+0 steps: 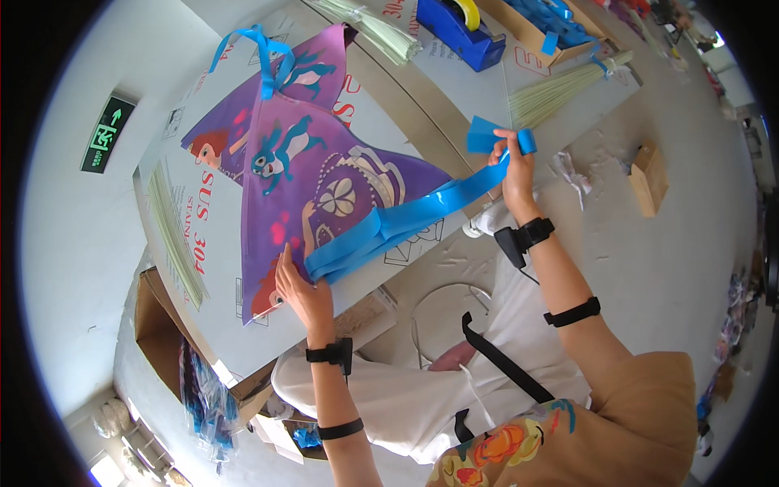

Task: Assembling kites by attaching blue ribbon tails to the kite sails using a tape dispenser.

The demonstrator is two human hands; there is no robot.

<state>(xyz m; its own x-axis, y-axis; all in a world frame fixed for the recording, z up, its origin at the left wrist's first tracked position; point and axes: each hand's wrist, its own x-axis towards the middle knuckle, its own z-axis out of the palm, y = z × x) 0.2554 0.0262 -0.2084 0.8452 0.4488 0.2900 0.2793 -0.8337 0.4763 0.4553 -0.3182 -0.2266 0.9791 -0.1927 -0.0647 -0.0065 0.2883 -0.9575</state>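
A purple kite-shaped printed sheet (260,213) with cartoon figures lies on a table in front of me. My left hand (307,296) rests on its near corner, fingers stretched out over the print and thumb beside the end of a blue ribbon (414,217). From there the long, shiny ribbon runs in loose layers to the right, along the sheet's near edge. Raised off the table's right side, my right hand (518,174) grips the ribbon between bent fingers, with folded loops showing past them. Another blue ribbon (266,66) trails from the sheet's far end.
Bundles of thin pale sticks lie at the table's left (174,235), far side (373,31) and right (560,88). A blue tape dispenser (466,36) stands near a cardboard box (527,28) of blue ribbon. Below the table's left edge are bagged items (207,398). A wooden block (647,180) sits on the floor.
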